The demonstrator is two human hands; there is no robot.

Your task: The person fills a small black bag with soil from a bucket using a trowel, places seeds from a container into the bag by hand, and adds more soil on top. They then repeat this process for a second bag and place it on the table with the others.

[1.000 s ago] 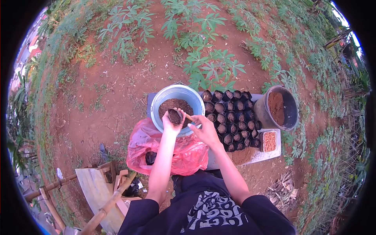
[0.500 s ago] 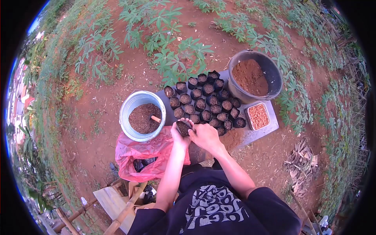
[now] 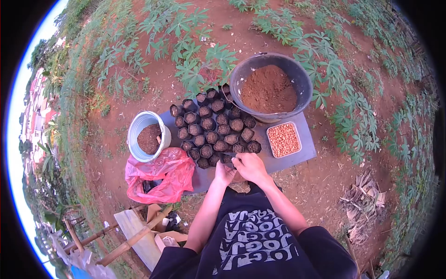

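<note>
At the near edge of the grey board, my left hand [image 3: 225, 173] and my right hand [image 3: 249, 166] hold a small black soil bag [image 3: 227, 159] between them, largely hidden by the fingers. Just beyond are packed rows of black bags filled with brown soil [image 3: 211, 137]. A white bucket [image 3: 165, 136] with dark soil and an orange handle stands at the left. The large dark tub [image 3: 302, 76] holds reddish soil at the back right. A clear square container [image 3: 284, 140] of orange-tan seeds sits right of the bags.
A pink plastic bag [image 3: 160, 174] lies below the white bucket. Bamboo poles [image 3: 134, 242] and a wooden plank [image 3: 138, 235] are at the lower left. Leafy plants [image 3: 190, 69] grow beyond the board. Dry leaves [image 3: 363, 202] lie on the ground at the right.
The view has shifted. My hands have moved from beside the white bucket to the near edge of the bag rows, with the black bag now lower and mostly covered.
</note>
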